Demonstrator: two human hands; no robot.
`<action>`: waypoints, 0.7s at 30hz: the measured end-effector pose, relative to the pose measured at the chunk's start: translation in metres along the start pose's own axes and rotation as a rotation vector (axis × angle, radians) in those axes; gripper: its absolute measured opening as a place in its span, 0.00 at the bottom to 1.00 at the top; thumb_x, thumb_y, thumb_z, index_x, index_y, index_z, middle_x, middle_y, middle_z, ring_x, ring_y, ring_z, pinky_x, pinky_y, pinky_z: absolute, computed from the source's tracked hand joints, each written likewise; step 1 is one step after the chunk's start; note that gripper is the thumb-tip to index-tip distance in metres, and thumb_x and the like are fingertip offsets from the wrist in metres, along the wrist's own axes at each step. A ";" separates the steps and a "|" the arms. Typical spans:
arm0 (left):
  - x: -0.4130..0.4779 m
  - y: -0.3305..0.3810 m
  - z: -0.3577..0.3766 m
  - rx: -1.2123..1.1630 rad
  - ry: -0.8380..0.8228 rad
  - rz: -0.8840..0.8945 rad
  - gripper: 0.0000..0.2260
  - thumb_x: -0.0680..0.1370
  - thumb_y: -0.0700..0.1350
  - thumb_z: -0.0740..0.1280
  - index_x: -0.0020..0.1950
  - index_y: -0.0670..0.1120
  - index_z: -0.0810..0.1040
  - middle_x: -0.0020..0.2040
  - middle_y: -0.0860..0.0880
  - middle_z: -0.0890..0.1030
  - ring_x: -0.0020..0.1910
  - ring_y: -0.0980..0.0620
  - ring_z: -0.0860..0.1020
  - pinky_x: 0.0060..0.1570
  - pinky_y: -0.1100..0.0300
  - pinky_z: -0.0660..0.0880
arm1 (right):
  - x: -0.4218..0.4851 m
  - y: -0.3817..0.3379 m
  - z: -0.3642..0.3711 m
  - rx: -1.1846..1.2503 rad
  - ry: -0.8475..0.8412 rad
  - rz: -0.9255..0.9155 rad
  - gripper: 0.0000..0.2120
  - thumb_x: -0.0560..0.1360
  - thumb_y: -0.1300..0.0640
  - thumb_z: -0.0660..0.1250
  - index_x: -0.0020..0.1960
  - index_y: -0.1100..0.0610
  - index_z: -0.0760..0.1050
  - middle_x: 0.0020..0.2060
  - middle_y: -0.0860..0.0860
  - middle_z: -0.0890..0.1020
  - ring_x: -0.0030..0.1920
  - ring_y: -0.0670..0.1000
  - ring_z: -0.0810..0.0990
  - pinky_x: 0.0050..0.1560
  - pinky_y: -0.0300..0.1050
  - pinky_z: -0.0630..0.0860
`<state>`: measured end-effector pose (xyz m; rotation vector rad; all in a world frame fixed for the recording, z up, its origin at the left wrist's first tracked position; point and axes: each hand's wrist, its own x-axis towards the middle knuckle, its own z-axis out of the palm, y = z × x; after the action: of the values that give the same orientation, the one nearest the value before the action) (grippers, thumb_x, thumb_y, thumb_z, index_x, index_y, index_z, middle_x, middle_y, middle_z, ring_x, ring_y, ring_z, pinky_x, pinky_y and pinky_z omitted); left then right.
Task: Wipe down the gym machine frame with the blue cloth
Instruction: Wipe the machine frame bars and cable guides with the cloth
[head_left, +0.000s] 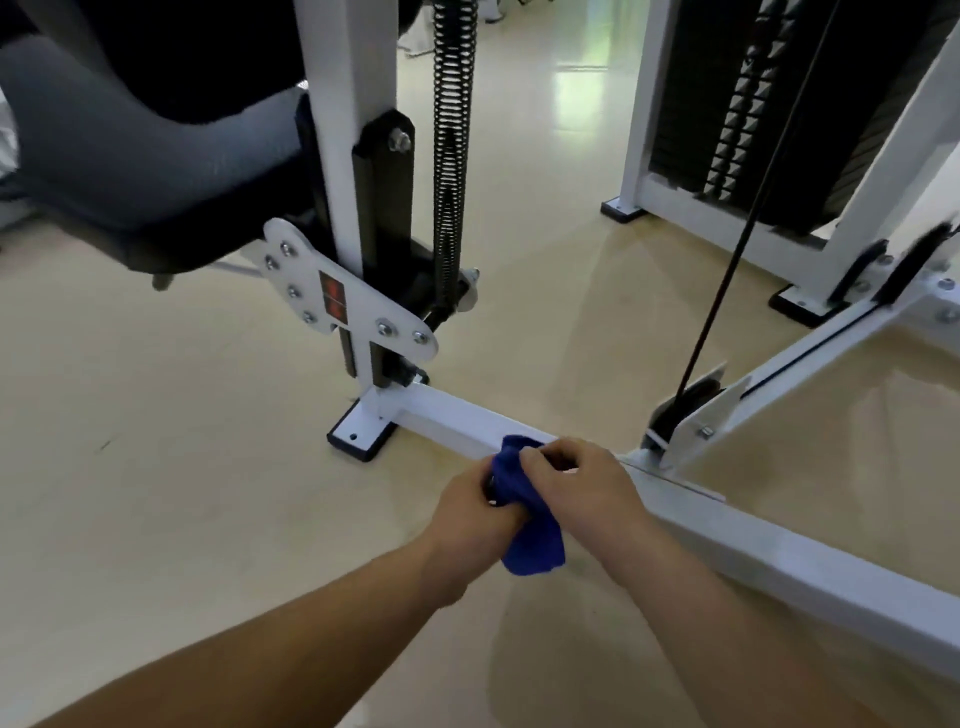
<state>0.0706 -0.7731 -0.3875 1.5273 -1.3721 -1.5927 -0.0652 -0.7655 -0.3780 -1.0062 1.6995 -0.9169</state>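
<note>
Both hands are closed on one bunched blue terry cloth (532, 545). The left hand (475, 506) grips its middle from the left, and the right hand (574, 480) pinches its upper fold from the right, leaving a tail hanging below. The cloth sits at the white square-tube floor beam (452, 415) of the machine frame, its top bunch over the beam's upper face; contact I cannot confirm. The beam's long axis runs from the black-edged foot plate (358, 434) at far left toward near right, passing under my right hand. That hand is the nearer to the beam; the left is over the pale glossy floor (182, 415) on the near side.

Judgement: strokes should follow that axis. Leftward room ends at the foot plate and the white upright post (358, 156). Rightward, the white pulley bracket (696, 421) with its black cable (727, 260) stands at the beam's far side.
</note>
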 end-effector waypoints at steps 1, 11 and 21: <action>-0.004 -0.003 -0.011 -0.011 0.061 -0.031 0.17 0.75 0.33 0.68 0.59 0.51 0.78 0.50 0.50 0.86 0.47 0.54 0.85 0.42 0.62 0.81 | 0.002 -0.004 0.006 -0.001 -0.004 -0.012 0.08 0.78 0.50 0.67 0.43 0.51 0.81 0.39 0.45 0.84 0.42 0.49 0.82 0.44 0.47 0.79; 0.032 -0.034 -0.111 -0.089 0.385 -0.156 0.07 0.78 0.41 0.70 0.56 0.47 0.79 0.48 0.46 0.85 0.47 0.49 0.84 0.47 0.55 0.82 | 0.026 0.015 0.043 -0.222 0.013 -0.060 0.08 0.79 0.48 0.65 0.56 0.47 0.79 0.51 0.43 0.83 0.48 0.46 0.81 0.46 0.41 0.73; 0.151 -0.044 -0.093 -0.199 0.582 -0.162 0.14 0.84 0.44 0.57 0.68 0.45 0.72 0.49 0.46 0.77 0.43 0.48 0.75 0.47 0.53 0.75 | 0.064 0.004 0.059 -0.322 0.188 -0.092 0.12 0.79 0.51 0.66 0.61 0.50 0.81 0.56 0.42 0.83 0.59 0.47 0.79 0.57 0.43 0.71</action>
<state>0.1373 -0.9207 -0.4720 1.8175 -0.7648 -1.1837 -0.0254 -0.8304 -0.4204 -1.2503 2.0180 -0.8327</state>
